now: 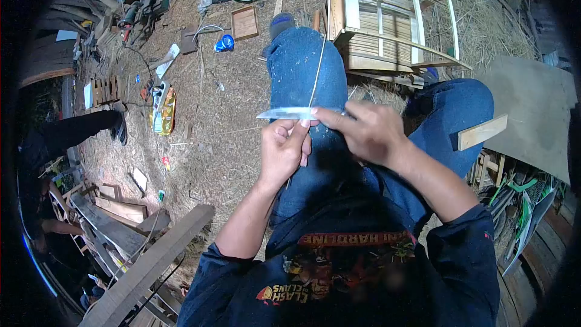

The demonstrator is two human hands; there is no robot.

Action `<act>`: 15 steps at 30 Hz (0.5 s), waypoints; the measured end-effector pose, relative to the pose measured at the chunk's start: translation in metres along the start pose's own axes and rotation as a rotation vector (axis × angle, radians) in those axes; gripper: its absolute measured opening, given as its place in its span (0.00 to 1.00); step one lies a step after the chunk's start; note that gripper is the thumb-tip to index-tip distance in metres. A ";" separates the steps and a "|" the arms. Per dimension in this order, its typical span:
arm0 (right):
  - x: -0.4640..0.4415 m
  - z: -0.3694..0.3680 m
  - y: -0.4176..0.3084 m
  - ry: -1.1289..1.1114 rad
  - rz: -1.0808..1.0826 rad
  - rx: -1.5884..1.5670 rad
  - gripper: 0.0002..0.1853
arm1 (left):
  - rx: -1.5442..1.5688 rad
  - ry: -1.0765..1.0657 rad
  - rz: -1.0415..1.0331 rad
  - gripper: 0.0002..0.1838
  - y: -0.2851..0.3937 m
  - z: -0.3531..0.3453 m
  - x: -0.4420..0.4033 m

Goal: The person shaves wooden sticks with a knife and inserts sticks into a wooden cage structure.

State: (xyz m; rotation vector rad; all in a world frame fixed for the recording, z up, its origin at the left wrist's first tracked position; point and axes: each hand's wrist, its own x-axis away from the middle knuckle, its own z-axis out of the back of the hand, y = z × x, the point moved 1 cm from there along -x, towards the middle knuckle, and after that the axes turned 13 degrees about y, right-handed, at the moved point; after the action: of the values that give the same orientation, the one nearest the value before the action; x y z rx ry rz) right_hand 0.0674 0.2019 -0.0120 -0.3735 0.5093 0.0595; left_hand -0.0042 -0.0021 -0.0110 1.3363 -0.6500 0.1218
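Note:
A thin bamboo strip (318,69) runs lengthwise over my thigh, its far end near the wooden cage. My left hand (285,148) is closed around it, thumb pressed close to the blade. In my right hand (372,130) is a knife (281,113), its bright blade pointing left and lying across the strip, just above my left thumb. My right index finger stretches along the knife towards the strip. The knife's handle is mostly hidden inside my right hand. Beneath both hands is my jeans leg (302,60).
A slatted wooden cage (381,39) stands ahead on the right. A wood block (482,132) rests on my other leg. To the left lie a small wooden box (244,22), a blue can (224,43) and a yellow packet (163,112). Another person's leg (78,130) reaches in at left.

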 end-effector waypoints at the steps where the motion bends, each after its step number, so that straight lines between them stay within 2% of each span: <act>1: -0.001 -0.002 0.003 0.035 -0.012 0.006 0.22 | -0.003 -0.004 -0.022 0.17 -0.001 -0.001 -0.001; 3: -0.008 0.005 0.013 0.078 -0.093 -0.013 0.20 | 0.012 0.003 -0.018 0.16 -0.001 -0.002 0.000; 6: -0.001 0.001 0.003 0.035 -0.052 -0.005 0.20 | 0.034 0.003 -0.025 0.16 -0.002 -0.001 0.000; 8: 0.001 0.000 0.001 0.022 0.023 -0.004 0.24 | 0.041 -0.005 -0.026 0.16 -0.001 -0.003 -0.002; 11: -0.004 -0.002 0.005 0.054 -0.058 -0.015 0.23 | 0.061 0.015 0.004 0.17 0.000 -0.001 0.000; 13: -0.003 -0.003 0.006 0.103 -0.032 -0.065 0.23 | 0.058 -0.016 -0.018 0.17 -0.001 -0.001 -0.001; 15: -0.001 0.000 0.011 0.033 -0.037 0.002 0.23 | 0.042 -0.004 -0.006 0.17 0.003 -0.002 -0.001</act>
State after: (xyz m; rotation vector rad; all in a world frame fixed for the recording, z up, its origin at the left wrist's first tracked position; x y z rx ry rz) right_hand 0.0647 0.2120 -0.0149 -0.3828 0.5347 0.0171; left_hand -0.0058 0.0008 -0.0098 1.3795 -0.6496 0.1290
